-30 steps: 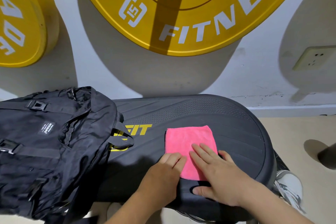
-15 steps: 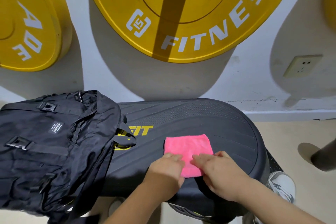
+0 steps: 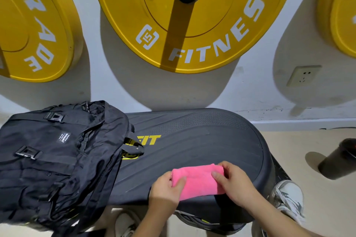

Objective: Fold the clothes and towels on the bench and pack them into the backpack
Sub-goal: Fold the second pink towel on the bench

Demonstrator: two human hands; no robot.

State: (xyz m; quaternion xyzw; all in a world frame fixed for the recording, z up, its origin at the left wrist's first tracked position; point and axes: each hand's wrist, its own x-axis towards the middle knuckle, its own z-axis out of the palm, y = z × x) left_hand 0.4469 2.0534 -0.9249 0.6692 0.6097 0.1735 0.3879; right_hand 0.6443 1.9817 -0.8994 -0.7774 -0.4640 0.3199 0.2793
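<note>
pink towel (image 3: 200, 181) now folded into a narrower strip vs a sec ago | left hand (image 3: 166, 190) and right hand (image 3: 234, 183) both pinching its ends, near front edge of worktop (image 3: 202, 140) | risk: loose grip, fold flops open before reaching black backpack (image 3: 57, 152)

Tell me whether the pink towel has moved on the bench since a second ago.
Yes. The pink microfibre towel is folded narrower and sits nearer the black bench's front edge.

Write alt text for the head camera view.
Both hands, left hand and right hand, grip a folded pink towel on a black bench. A black backpack lies at its left end, below yellow weight plates.
</note>
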